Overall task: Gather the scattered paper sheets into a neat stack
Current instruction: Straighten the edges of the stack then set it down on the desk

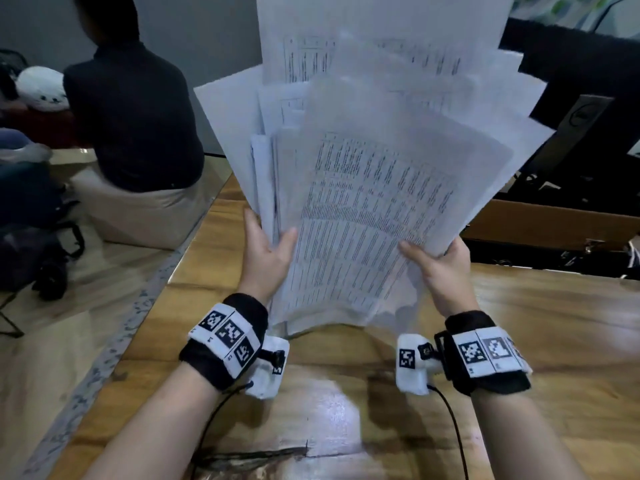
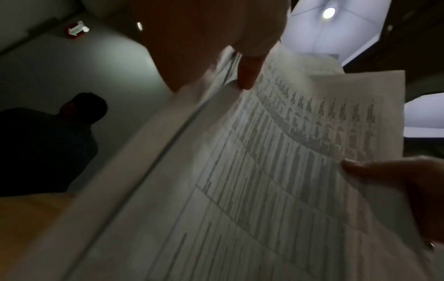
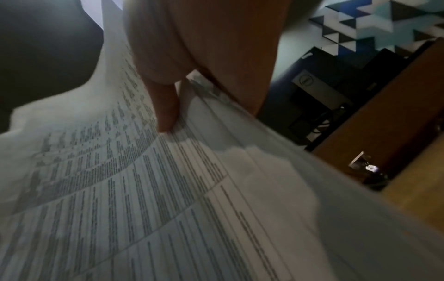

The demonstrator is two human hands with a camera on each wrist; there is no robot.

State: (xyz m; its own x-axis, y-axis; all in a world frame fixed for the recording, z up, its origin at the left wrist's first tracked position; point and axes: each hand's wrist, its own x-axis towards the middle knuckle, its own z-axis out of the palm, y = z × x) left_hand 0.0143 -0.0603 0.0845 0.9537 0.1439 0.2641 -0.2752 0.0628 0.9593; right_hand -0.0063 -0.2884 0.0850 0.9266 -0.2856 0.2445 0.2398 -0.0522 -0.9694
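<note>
A fanned bundle of white paper sheets (image 1: 363,188) printed with tables stands nearly upright, its lower edge close to the wooden table (image 1: 554,323). The sheets are uneven, with corners sticking out at the top and sides. My left hand (image 1: 268,244) grips the bundle's left edge, thumb on the front sheet. My right hand (image 1: 438,261) grips the right edge the same way. In the left wrist view the thumb (image 2: 247,76) presses the paper sheets (image 2: 276,171). In the right wrist view the thumb (image 3: 165,110) lies on the printed paper sheets (image 3: 144,190).
A person in dark clothes (image 1: 135,112) sits at the left beyond the table edge. A monitor on its stand (image 1: 575,126) and a brown cardboard box (image 1: 540,223) stand at the back right. A black bag (image 1: 38,251) lies on the floor left.
</note>
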